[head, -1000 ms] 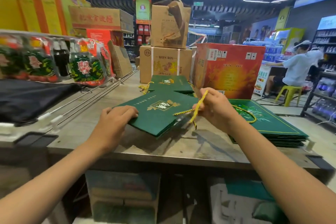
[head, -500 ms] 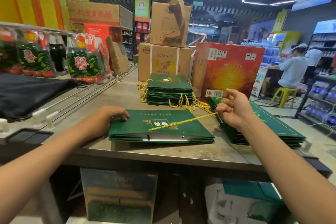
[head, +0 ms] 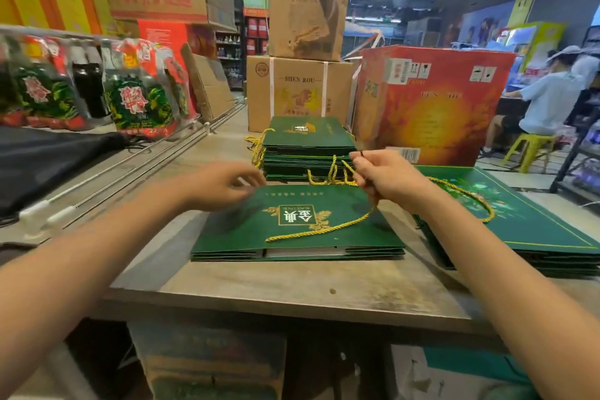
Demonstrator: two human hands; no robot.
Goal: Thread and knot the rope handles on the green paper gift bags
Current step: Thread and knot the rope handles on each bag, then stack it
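A flat green paper gift bag (head: 292, 230) with a gold emblem lies on the table in front of me, on a few more folded bags. A yellow twisted rope (head: 324, 229) trails across its face up into my right hand (head: 386, 178), which pinches the rope above the bag's far right corner. My left hand (head: 224, 183), blurred, hovers over the bag's far left corner with loose fingers, holding nothing. Behind stands a stack of green bags with rope handles (head: 305, 146). Another stack of flat green bags (head: 519, 224) lies at the right with a rope loop on it.
Cardboard boxes (head: 298, 88) and a red carton (head: 431, 104) stand at the back of the table (head: 292, 295). Packaged bottles (head: 136, 91) and a black cloth (head: 48, 159) are at the left. A person sits on a yellow stool (head: 529, 146) far right.
My left hand has lifted off the bag's left edge and moved toward its far corner. My right hand has moved left and nearer the rear stack, and the rope now hangs slack across the bag.
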